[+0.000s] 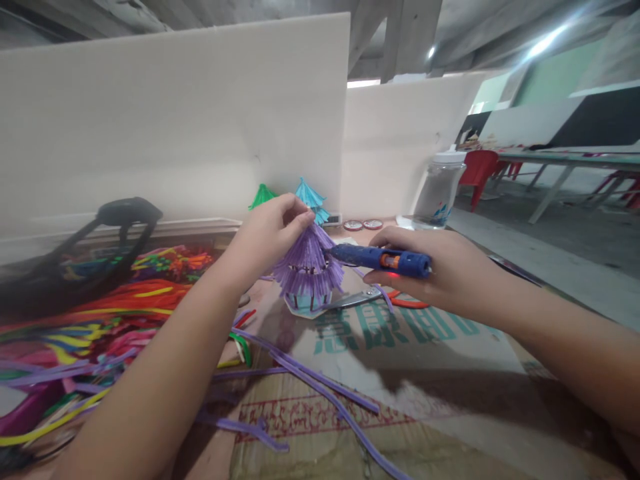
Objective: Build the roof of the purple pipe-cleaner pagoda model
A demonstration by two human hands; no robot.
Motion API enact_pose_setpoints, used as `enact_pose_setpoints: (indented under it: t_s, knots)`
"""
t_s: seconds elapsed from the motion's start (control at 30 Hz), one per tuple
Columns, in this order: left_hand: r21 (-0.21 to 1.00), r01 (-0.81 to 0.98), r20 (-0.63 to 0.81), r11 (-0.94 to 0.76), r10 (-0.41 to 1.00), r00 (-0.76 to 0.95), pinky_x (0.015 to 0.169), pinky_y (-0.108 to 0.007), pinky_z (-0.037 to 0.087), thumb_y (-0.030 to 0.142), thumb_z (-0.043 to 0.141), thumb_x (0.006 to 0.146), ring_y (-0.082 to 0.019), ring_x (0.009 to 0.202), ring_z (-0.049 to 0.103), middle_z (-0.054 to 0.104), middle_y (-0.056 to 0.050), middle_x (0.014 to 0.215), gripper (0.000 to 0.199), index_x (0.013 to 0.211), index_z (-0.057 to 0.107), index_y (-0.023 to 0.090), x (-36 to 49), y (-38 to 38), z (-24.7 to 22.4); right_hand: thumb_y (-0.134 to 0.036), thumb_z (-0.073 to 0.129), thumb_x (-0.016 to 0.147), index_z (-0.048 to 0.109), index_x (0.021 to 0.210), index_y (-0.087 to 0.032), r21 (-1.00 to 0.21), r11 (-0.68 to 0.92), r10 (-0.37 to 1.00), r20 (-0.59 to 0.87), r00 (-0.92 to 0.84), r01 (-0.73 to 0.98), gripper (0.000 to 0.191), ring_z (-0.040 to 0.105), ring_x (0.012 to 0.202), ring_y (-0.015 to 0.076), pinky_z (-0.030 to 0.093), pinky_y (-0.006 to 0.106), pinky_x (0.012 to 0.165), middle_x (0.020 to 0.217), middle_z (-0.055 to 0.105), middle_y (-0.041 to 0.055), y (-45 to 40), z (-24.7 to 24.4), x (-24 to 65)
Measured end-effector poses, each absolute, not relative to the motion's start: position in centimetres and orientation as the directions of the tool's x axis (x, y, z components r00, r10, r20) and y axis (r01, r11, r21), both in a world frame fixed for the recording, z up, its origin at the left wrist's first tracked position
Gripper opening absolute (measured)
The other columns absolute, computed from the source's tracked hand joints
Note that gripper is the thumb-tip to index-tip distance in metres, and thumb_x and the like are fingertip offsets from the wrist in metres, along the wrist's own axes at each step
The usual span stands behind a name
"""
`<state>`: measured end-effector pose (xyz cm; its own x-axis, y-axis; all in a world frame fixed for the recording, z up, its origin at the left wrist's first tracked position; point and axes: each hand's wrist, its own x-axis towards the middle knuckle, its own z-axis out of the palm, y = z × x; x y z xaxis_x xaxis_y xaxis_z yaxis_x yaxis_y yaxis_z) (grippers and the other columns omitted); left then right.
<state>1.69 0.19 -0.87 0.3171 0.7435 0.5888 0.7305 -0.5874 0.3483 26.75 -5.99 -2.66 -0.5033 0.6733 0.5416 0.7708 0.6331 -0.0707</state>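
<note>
A small two-tiered purple pavilion made of fuzzy stems stands on a pale base in the middle. My left hand pinches the tip of its upper roof between thumb and fingers. In my right hand is a blue glue gun, its nozzle touching or very close to the right side of the purple roof. A small red light glows under the gun. Behind the gun and pavilion lie scissors with orange handles. Loose purple stems are spread on the board in front.
Heaps of coloured stems and a blurred black object lie at the left. Green and blue roofs stand behind my left hand. A clear bottle stands at the back right, near two small round items. White panels rise behind.
</note>
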Motion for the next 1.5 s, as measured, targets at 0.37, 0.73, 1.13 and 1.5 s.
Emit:
enact_pose_setpoints:
  t_s: [0.37,0.73,1.13,1.5]
  knots:
    - [0.347,0.733,0.589,-0.586,0.744,0.316,0.071,-0.030,0.044,0.038,0.051,0.090,-0.019,0.079,0.060,0.069,-0.004,0.087,0.023,0.089,0.062,0.018,1.7,0.1,-0.8,-0.054,0.060,0.087,0.063,0.104,-0.024,-0.039,0.648,0.641,0.567,-0.517,0.761,0.034,0.064,0.071,0.0187,0.040,0.028,0.059,0.089,0.073,0.0040,-5.8,-2.8,26.5]
    - [0.337,0.735,0.596,-0.588,0.737,0.317,0.072,-0.031,0.045,0.038,0.051,0.090,-0.019,0.079,0.060,0.069,-0.004,0.087,0.023,0.087,0.062,0.018,1.8,0.0,-0.8,-0.053,0.061,0.087,0.062,0.101,-0.024,-0.026,0.630,0.650,0.564,-0.509,0.776,0.032,0.063,0.066,0.0175,0.038,0.027,0.057,0.086,0.072,0.0025,-5.8,-2.8,26.4]
    - [0.363,0.719,0.591,-0.593,0.743,0.315,0.070,-0.030,0.043,0.039,0.051,0.090,-0.017,0.077,0.060,0.067,-0.003,0.084,0.024,0.087,0.062,0.018,1.5,0.5,-1.0,-0.058,0.069,0.077,0.059,0.100,-0.023,-0.397,0.645,0.701,0.647,-0.300,0.653,0.043,0.061,0.066,0.0182,0.044,0.030,0.057,0.080,0.069,0.0020,-4.3,-2.9,26.8]
    - [0.416,0.690,0.570,-0.593,0.761,0.310,0.068,-0.029,0.041,0.040,0.051,0.090,-0.017,0.075,0.059,0.067,-0.002,0.084,0.024,0.087,0.061,0.018,1.0,1.1,-1.3,-0.047,0.073,0.070,0.063,0.088,-0.020,-0.581,0.460,0.867,0.458,-0.198,0.671,0.034,0.061,0.075,0.0195,0.047,0.032,0.070,0.080,0.069,0.0019,5.5,-6.3,30.3]
